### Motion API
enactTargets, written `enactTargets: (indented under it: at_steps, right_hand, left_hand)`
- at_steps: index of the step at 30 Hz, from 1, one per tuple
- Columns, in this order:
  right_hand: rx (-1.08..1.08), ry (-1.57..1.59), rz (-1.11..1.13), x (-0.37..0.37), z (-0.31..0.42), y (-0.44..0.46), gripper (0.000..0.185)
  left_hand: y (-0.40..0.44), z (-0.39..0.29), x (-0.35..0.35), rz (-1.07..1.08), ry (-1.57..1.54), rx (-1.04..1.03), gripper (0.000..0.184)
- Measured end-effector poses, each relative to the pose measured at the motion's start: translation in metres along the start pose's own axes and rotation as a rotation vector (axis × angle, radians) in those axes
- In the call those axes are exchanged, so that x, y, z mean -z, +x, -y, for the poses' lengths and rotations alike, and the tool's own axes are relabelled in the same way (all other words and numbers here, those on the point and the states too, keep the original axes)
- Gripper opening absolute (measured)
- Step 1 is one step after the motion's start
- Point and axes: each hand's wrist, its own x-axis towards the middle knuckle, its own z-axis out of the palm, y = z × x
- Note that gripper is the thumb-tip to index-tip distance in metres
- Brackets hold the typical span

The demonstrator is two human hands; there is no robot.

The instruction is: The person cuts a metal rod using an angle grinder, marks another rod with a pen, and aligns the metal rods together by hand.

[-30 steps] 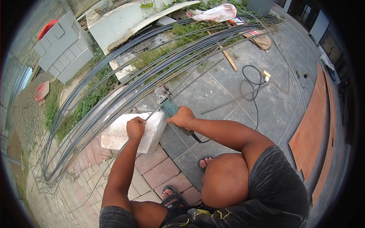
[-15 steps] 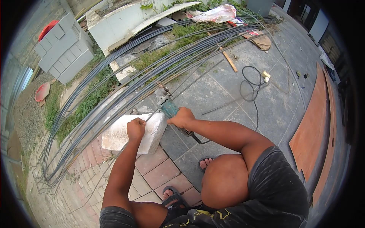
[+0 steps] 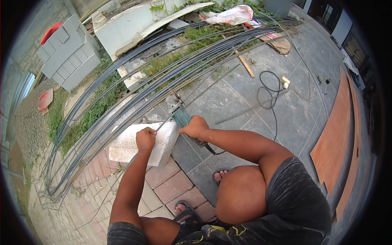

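Observation:
My left hand (image 3: 145,139) is closed around a thin steel rebar rod (image 3: 164,123), which slants over a white block (image 3: 125,143). In my right hand (image 3: 197,127) is a teal angle grinder (image 3: 181,116), gripped by its body. The grinder's head lies against or very near the rod, just past the block's upper right corner. Its disc is small in view, so whether it touches the rod I cannot tell. From the grinder's rear a black cord runs off to the right.
A long bundle of rebar (image 3: 134,92) curves across the ground beyond my hands. Coiled cable (image 3: 269,90) and a plug lie on grey tiles at right. Brown boards (image 3: 332,134) lie farther right. Grey stacked blocks (image 3: 69,53) stand at upper left.

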Motion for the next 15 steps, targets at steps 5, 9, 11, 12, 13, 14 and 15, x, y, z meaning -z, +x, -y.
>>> enactTargets:
  at_steps: [5, 9, 11, 12, 13, 14, 15]
  right_hand:
    - [-0.011, -0.006, 0.013, 0.0005, 0.0008, -0.0002, 0.07]
    - [-0.002, -0.002, 0.007, 0.0004, 0.0006, -0.0013, 0.07]
    - [-0.004, -0.007, 0.005, 0.0005, 0.0008, -0.0011, 0.07]
    - [-0.004, -0.008, 0.005, 0.0005, 0.0009, -0.0009, 0.07]
    - [-0.005, -0.007, 0.006, 0.0009, 0.0012, -0.0014, 0.069]
    - [-0.007, -0.006, 0.006, 0.001, 0.0012, -0.0016, 0.069]
    - [-0.007, -0.006, 0.005, 0.0011, 0.001, -0.0015, 0.069]
  left_hand:
    - [-0.0016, -0.0019, 0.0016, -0.006, -0.001, -0.006, 0.006]
    - [-0.0018, -0.0012, 0.001, -0.021, -0.018, -0.025, 0.006]
    - [-0.0022, -0.0036, 0.0021, -0.019, -0.006, -0.004, 0.006]
    - [-0.0026, -0.0047, 0.0028, -0.02, -0.006, -0.003, 0.006]
    - [-0.0028, -0.0049, 0.0027, -0.023, -0.013, -0.004, 0.006]
    - [-0.003, -0.005, 0.0027, -0.025, -0.021, -0.005, 0.006]
    - [-0.0032, -0.0053, 0.0028, -0.025, -0.021, -0.005, 0.006]
